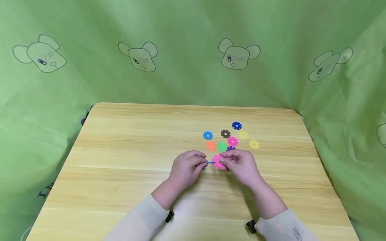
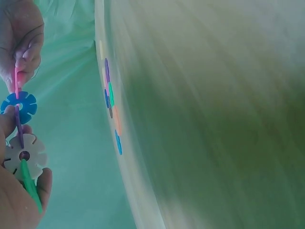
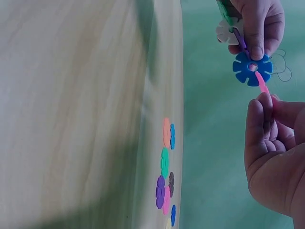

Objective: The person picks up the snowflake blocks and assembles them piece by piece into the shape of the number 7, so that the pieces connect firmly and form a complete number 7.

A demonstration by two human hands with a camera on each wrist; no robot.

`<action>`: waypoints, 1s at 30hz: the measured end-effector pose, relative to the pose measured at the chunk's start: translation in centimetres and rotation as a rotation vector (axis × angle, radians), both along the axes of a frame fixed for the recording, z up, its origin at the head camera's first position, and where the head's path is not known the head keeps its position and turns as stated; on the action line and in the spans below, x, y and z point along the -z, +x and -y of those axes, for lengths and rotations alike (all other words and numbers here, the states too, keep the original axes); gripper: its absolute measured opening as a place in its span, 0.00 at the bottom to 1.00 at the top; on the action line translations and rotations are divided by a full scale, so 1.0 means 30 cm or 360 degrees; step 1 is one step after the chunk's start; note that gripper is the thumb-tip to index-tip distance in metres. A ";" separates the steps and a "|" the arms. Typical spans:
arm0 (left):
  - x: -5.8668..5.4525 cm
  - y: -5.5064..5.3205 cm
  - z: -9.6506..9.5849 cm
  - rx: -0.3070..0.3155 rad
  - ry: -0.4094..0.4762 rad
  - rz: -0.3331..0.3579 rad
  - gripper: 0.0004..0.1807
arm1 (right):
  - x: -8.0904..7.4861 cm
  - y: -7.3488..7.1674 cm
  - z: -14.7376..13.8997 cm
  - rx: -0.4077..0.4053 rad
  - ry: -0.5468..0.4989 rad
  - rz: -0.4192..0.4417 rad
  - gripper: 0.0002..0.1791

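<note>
My left hand [image 1: 184,169] grips a short chain of slotted plastic snowflake discs. In the left wrist view this chain runs from a green disc [image 2: 30,187] through a white disc [image 2: 37,150] and a purple disc [image 2: 19,129] to a blue disc [image 2: 28,106]. Between the thumb and fingers of my right hand [image 1: 243,166] is a pink disc [image 1: 216,162]. Its edge meets the blue disc's slotted rim, the two standing crosswise, as the right wrist view shows. Both hands are close together above the table, and fingers cover parts of the chain.
Loose discs lie on the wooden table [image 1: 135,140] just beyond the hands: light blue [image 1: 205,135], orange [image 1: 211,146], green [image 1: 221,149], brown [image 1: 223,134], pink [image 1: 233,144], purple [image 1: 231,148], dark blue [image 1: 236,128] and yellow [image 1: 254,147]. A green curtain [image 1: 187,87] surrounds the table.
</note>
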State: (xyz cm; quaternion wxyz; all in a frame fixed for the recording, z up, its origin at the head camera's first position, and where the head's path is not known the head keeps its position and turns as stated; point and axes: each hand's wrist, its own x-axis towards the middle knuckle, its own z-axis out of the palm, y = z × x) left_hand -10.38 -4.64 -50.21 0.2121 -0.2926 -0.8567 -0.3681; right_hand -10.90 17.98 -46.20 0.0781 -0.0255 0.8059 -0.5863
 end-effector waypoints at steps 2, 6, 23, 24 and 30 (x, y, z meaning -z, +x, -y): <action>0.000 0.002 -0.001 -0.0008 -0.0001 0.0000 0.03 | 0.003 0.003 0.004 0.0008 -0.0018 -0.0005 0.08; -0.001 0.006 -0.005 -0.0019 -0.0002 -0.0003 0.03 | 0.006 0.006 0.010 0.0016 -0.0058 -0.0012 0.08; -0.007 0.034 -0.029 0.0028 0.0003 0.0292 0.04 | 0.028 0.000 -0.005 -0.0079 -0.0042 -0.0048 0.08; -0.013 0.035 -0.032 0.0047 0.0010 0.0384 0.04 | 0.029 -0.002 -0.008 -0.0091 -0.0019 -0.0067 0.08; -0.039 0.038 -0.039 0.0142 0.0162 0.0887 0.07 | 0.036 -0.007 -0.013 -0.0137 0.0024 -0.0112 0.09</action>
